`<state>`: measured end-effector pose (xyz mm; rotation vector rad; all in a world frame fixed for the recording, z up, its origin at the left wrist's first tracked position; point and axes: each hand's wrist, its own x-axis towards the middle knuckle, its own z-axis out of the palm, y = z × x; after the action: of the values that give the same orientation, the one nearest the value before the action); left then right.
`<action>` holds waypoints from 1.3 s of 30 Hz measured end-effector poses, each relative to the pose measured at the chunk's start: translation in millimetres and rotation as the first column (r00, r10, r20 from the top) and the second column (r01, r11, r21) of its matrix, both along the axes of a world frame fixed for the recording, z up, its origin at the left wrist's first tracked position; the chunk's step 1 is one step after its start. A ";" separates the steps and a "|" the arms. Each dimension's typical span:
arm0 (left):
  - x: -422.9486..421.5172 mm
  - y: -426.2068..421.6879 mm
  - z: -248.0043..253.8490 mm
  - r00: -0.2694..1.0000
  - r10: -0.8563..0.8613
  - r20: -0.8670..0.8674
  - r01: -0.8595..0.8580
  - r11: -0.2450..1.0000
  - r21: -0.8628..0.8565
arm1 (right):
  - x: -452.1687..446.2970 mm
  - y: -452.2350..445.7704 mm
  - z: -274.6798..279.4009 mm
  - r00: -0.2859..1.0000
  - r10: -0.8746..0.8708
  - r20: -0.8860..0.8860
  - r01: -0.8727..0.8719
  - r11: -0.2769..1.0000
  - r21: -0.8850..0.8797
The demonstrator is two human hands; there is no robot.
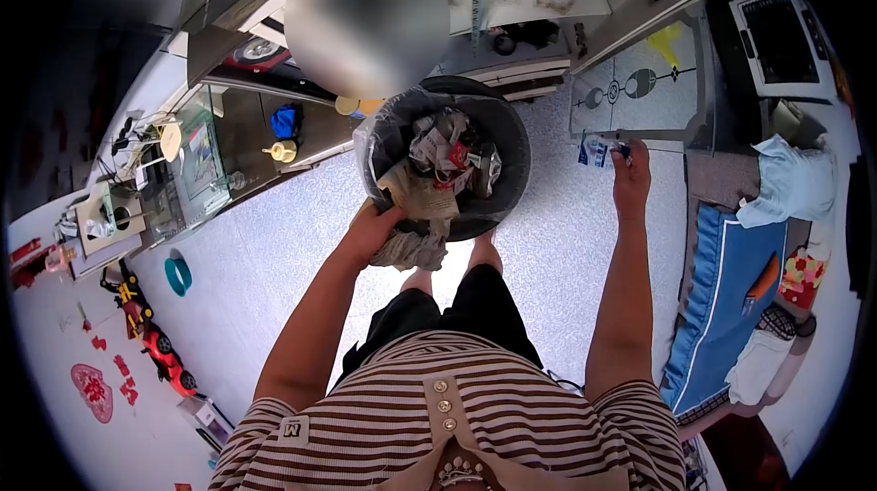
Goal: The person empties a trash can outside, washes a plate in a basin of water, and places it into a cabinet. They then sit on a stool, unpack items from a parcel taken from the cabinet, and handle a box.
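The right hand [632, 179] pinches a blue-and-white packet [595, 153] between its fingers, long axis sideways, free end pointing left toward the dark bin [516, 137], which holds crumpled waste [444, 142]; the left hand [371, 232] clamps brownish paper [427, 199] at the near rim

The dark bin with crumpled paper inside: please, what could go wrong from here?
The crumpled greyish material at the left hand overhangs the near side of the bin, so it might drop onto the floor.

The blue-and-white packet in the right hand is beside the bin, so if it slips, it would probably miss.

The liner looks loose at the left rim and could sag inward.
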<state>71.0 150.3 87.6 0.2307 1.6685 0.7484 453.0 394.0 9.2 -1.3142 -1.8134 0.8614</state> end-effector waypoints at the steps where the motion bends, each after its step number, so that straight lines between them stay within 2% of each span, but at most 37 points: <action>1: 4.2 3.0 -1.0 1.000 -0.004 -0.002 0.004 1.000 -0.002 | 3.0 1.8 -2.5 1.000 -0.004 -0.002 0.004 1.000 -0.002; 3: 16.6 11.6 -1.2 0.999 0.051 0.004 -0.051 0.997 0.056 | 7.8 6.4 -5.6 0.976 -0.128 -0.179 0.113 0.989 -0.090; 4: 20.8 16.6 0.8 0.999 0.047 0.002 -0.047 0.997 0.054 | 12.1 8.3 -3.8 0.975 -0.132 -0.180 0.117 0.989 -0.092; 6: 25.0 26.4 3.7 0.999 0.035 -0.005 -0.034 0.996 0.080 | 23.0 12.4 1.9 0.976 -0.215 0.038 0.214 0.977 0.019; 7: 23.2 29.4 0.8 0.999 0.033 -0.002 -0.033 0.996 0.083 | 24.8 10.5 -1.4 0.976 -0.216 0.040 0.215 0.976 0.023; 9: 16.3 33.7 -4.4 0.997 -0.050 -0.054 0.050 0.999 0.003 | 23.0 -0.5 -10.7 0.910 -0.404 0.095 0.410 0.911 -0.048; 10: 16.4 36.2 -1.8 0.997 -0.051 -0.052 0.052 0.999 0.007 | 13.3 -10.8 -7.6 0.893 -0.445 -0.070 0.421 0.879 -0.224; 11: 16.5 40.5 0.5 0.997 -0.050 -0.055 0.050 0.999 -0.004 | 8.9 -8.0 -0.9 0.886 -0.452 -0.104 0.409 0.867 -0.285; 12: 17.5 44.1 2.6 0.997 -0.050 -0.058 0.049 0.999 -0.014 | -22.5 -18.3 15.9 0.813 -0.487 -0.319 0.261 0.795 -0.547; 13: 18.7 43.5 0.5 0.997 -0.055 -0.057 0.054 0.999 -0.004 | -40.6 -13.0 20.4 0.840 -0.440 -0.318 0.205 0.800 -0.565; 14: 19.7 39.4 -4.4 0.999 -0.019 -0.037 0.019 1.000 0.009 | -47.3 -8.4 31.9 0.815 -0.457 -0.356 0.187 0.789 -0.585; 16: 18.1 34.6 -6.0 1.000 0.014 -0.006 -0.014 1.000 -0.019 | -95.4 27.9 33.4 0.918 -0.230 -0.323 0.041 0.865 -0.500; 18: 16.2 40.7 -5.5 1.000 -0.021 -0.018 0.021 1.000 0.015 | -141.7 62.4 77.9 0.693 -0.183 -0.697 -0.184 0.890 -0.417; 20: 18.2 29.2 -5.3 0.999 -0.045 -0.029 0.045 0.999 0.008 | -156.4 65.1 97.1 0.645 -0.191 -0.740 -0.239 0.869 -0.433; 22: 22.2 38.1 1.9 0.999 -0.037 -0.010 0.037 0.999 0.007 | -159.0 88.0 124.6 0.873 -0.007 -0.488 -0.060 0.991 -0.121; 23: 23.4 42.8 3.4 1.000 -0.029 0.008 0.029 0.999 0.021 | -131.5 57.4 178.4 0.987 -0.086 -0.133 0.119 0.958 0.260; 24: 19.8 37.0 -9.4 0.999 -0.025 0.020 0.025 0.999 0.024 | -131.9 50.4 186.0 0.983 -0.111 -0.146 0.141 0.966 0.216; 25: 18.4 38.3 -7.5 0.999 -0.025 0.023 0.025 0.999 0.022 | -106.4 48.1 182.9 0.976 -0.218 -0.020 0.194 0.820 0.539; 26: 16.8 41.7 -2.2 0.999 -0.044 0.017 0.044 0.999 0.017 | -87.2 31.6 232.8 0.877 -0.443 0.186 0.109 0.561 0.821; 27: 16.3 42.9 2.9 0.998 -0.063 0.012 0.063 0.998 0.012 | -56.4 45.2 223.5 0.847 -0.450 0.283 0.018 0.557 0.830; 28: 15.9 37.5 0.5 0.998 -0.063 0.016 0.062 0.998 0.011 | -48.3 39.9 235.1 0.738 -0.578 0.349 0.076 0.584 0.808; 29: 10.1 40.5 -11.4 0.997 -0.068 0.036 0.066 0.996 0.052 | -20.6 47.1 217.8 0.599 -0.632 0.491 0.204 0.714 0.670; 31: 13.4 41.1 -5.8 0.996 -0.068 0.061 0.064 0.995 0.078 | -12.5 48.2 216.6 0.636 -0.585 0.504 0.131 0.724 0.677; 32: 15.5 39.2 -2.4 0.997 -0.077 0.015 0.077 0.997 0.033 | -9.4 48.0 214.9 0.634 -0.592 0.498 0.137 0.720 0.680; 33: 18.0 40.7 4.6 0.996 -0.087 -0.032 0.087 0.996 -0.012 | -11.6 46.3 218.8 0.672 -0.558 0.486 0.195 0.767 0.612; 34: 18.0 42.0 7.0 0.992 -0.106 -0.061 0.109 0.993 0.039 | -14.1 44.0 223.8 0.710 -0.526 0.468 0.246 0.808 0.536; 35: 18.0 40.7 8.5 0.992 -0.112 -0.065 0.115 0.992 0.044 | -21.3 39.5 225.5 0.685 -0.491 0.538 0.195 0.836 0.514; 37: 18.0 33.9 9.2 0.998 -0.065 -0.020 0.065 0.998 -0.006 | -36.2 27.8 235.0 0.730 -0.461 0.504 0.172 0.838 0.518; 38: 16.5 29.3 7.1 0.997 -0.071 -0.022 0.071 0.997 -0.001 | -64.2 18.8 229.1 0.775 -0.418 0.473 0.232 0.886 0.402; 39: 13.1 23.2 2.8 0.998 -0.070 0.005 0.070 0.997 0.015 | -68.5 13.8 233.2 0.796 -0.400 0.454 0.230 0.894 0.385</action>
<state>84.1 173.5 90.4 0.2955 1.6415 0.7083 384.5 407.8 242.3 -1.6844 -1.9350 0.0069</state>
